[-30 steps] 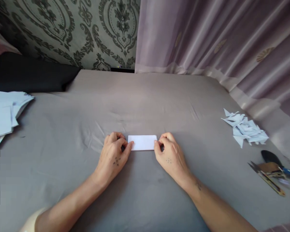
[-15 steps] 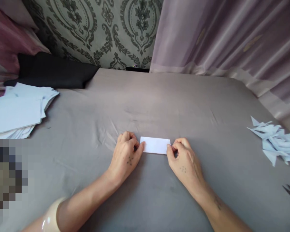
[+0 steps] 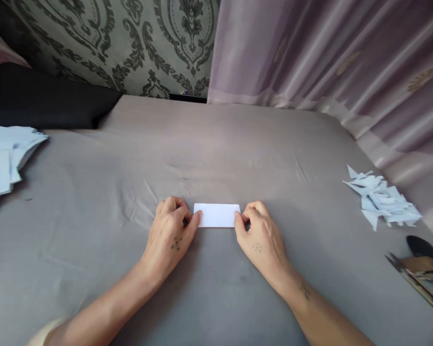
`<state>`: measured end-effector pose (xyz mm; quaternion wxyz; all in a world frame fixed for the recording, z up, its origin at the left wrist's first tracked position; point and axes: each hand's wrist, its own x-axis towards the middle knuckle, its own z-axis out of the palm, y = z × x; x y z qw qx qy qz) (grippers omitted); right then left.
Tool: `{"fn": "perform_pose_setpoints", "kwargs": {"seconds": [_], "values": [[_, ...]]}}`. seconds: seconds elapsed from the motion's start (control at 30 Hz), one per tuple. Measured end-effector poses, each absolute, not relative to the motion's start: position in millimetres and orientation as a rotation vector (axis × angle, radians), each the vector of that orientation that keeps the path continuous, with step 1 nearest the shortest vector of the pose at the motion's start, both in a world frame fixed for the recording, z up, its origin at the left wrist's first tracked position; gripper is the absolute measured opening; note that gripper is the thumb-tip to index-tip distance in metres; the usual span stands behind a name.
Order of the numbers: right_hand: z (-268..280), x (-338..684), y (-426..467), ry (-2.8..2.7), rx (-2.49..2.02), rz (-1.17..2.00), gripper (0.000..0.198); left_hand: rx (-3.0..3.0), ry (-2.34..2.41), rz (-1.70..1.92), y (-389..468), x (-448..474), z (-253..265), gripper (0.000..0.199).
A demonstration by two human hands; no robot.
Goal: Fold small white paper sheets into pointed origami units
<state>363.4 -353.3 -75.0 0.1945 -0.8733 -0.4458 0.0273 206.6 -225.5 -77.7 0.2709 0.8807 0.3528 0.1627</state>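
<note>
A small white rectangle of folded paper [image 3: 217, 216] lies low over the grey cloth, its long side running left to right. At its left end, my left hand [image 3: 173, 229] pinches it, the thumb on top and the fingers curled behind. My right hand [image 3: 260, 234] grips the right end in the same way. Both hands are closed, and the fingertips under the paper are hidden. Dark dotted marks show on the back of each hand.
Grey cloth [image 3: 216, 144] covers the surface. A stack of white paper [image 3: 0, 168] lies at the left by a black cloth [image 3: 43, 98]. Folded white paper pieces [image 3: 386, 199] are heaped at the right, with scissors [image 3: 400, 266] and other items nearer. Curtains [image 3: 292, 57] hang behind.
The view has turned to the right, so everything sits further left and more items show at the right edge. Both hands keep the same hold on the folded paper.
</note>
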Motion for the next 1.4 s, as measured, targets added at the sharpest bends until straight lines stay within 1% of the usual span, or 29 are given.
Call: {"fn": "perform_pose_setpoints", "kwargs": {"seconds": [0.6,0.67,0.73,0.8,0.87,0.9,0.97,1.0,1.07,1.17,1.27,1.4], "values": [[-75.8,364.1,-353.6,-1.268,-2.505,0.12,0.021,2.425,0.961,0.398,-225.3,206.4,-80.0,0.032],[-77.0,364.4,-354.5,-1.25,-2.485,0.108,0.021,2.434,0.965,0.407,-225.9,206.5,-81.1,0.03],[-78.5,363.9,-355.6,-1.212,-2.456,0.067,0.016,2.444,0.981,0.435,-226.5,207.1,-82.5,0.022],[-80.4,363.2,-356.5,-1.213,-2.39,0.009,0.015,2.469,0.993,0.472,-226.8,208.5,-84.5,0.013],[-82.2,363.1,-356.8,-1.344,-2.279,-0.03,0.018,2.541,0.926,0.499,-226.5,210.4,-87.3,0.01],[-82.7,363.5,-356.6,-1.462,-2.203,-0.027,0.022,2.594,0.857,0.498,-226.1,211.5,-89.0,0.011],[-82.4,365.5,-355.7,-1.719,-2.027,0.029,0.033,2.703,0.701,0.463,-225.1,213.4,-92.4,0.019],[-81.1,366.6,-354.9,-1.795,-1.946,0.075,0.035,2.734,0.642,0.448,-224.4,214.2,-94.0,0.023],[-76.4,368.0,-352.5,-1.78,-1.876,0.166,0.034,2.75,0.584,0.447,-222.8,215.0,-96.4,0.026],[-65.7,364.4,-346.3,-1.621,-1.989,0.303,0.028,2.671,0.576,0.507,-219.7,214.3,-97.0,0.024],[-57.9,354.9,-337.9,-1.472,-2.221,0.397,0.02,2.554,0.581,0.532,-217.7,210.7,-93.7,0.015],[-58.4,340.5,-330.4,-1.294,-2.368,0.373,0.013,2.498,0.74,0.398,-218.4,204.1,-86.9,0.02]]}}
